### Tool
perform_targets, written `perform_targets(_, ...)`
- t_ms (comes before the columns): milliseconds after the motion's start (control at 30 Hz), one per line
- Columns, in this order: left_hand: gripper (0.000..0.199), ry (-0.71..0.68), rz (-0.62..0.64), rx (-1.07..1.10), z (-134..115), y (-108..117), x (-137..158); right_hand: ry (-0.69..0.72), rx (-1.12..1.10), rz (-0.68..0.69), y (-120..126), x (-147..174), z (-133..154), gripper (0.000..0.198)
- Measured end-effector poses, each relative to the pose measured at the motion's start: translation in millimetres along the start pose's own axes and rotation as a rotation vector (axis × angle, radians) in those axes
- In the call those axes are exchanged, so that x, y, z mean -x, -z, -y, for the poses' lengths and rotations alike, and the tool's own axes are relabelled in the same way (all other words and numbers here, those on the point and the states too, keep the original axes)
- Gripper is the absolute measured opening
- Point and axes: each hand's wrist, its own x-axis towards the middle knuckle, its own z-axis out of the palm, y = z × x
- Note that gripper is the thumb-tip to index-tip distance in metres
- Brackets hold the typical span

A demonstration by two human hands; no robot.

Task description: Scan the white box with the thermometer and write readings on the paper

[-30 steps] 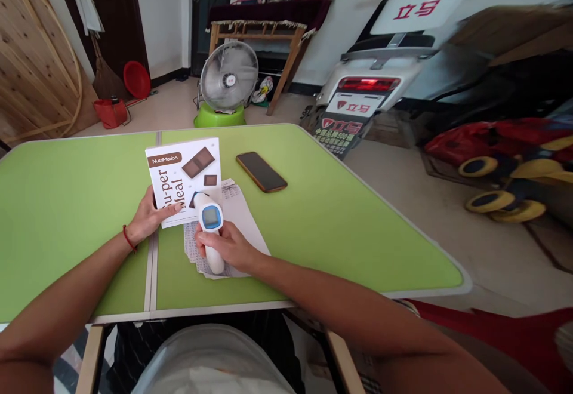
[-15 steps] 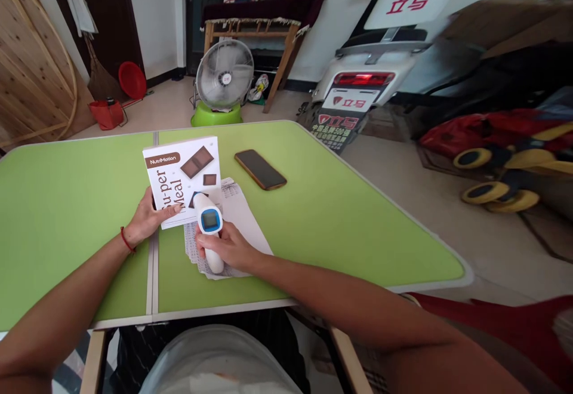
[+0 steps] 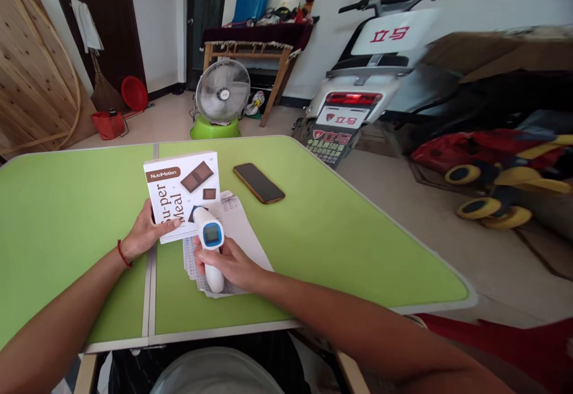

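My left hand (image 3: 150, 228) grips a white box (image 3: 197, 164) by its lower left corner, thumb across the front. The box is tilted up and bears the word NutriMotion and pictures of brown bars. In my right hand (image 3: 230, 262) is a white infrared thermometer (image 3: 215, 271), fingers wrapped round its handle. Its small blue-framed screen faces me, and its nose points at the box's lower right part, close to it; whether they touch I cannot tell. Under both lies a stack of printed papers (image 3: 246, 236), partly hidden by the thermometer and my right hand.
A black phone (image 3: 259, 182) in a brown-edged case lies on the green folding table (image 3: 340, 251), right of the box. Beyond the table stand a fan (image 3: 222, 92) on a green base, a wooden table with a dark cloth (image 3: 268, 36), and a white electric scooter (image 3: 353, 95).
The whole view has shifted, so the table and hands sit a little lower in the picture. Both hands keep the same hold on the box and the thermometer.
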Motion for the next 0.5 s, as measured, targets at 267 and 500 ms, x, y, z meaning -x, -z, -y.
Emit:
perform_targets(267, 0.062, 0.013, -0.046, 0.014, 7.1, 0.2, 1.3, -0.007, 0.157, 0.138, 22.9, 4.7, 28.4, 0.018)
perform_targets(500, 0.066, 0.042, -0.154, 0.022, 7.9, 6.2, 0.4, -0.003, 0.588, 0.084, 79.2, 1.9, 62.0, 0.036)
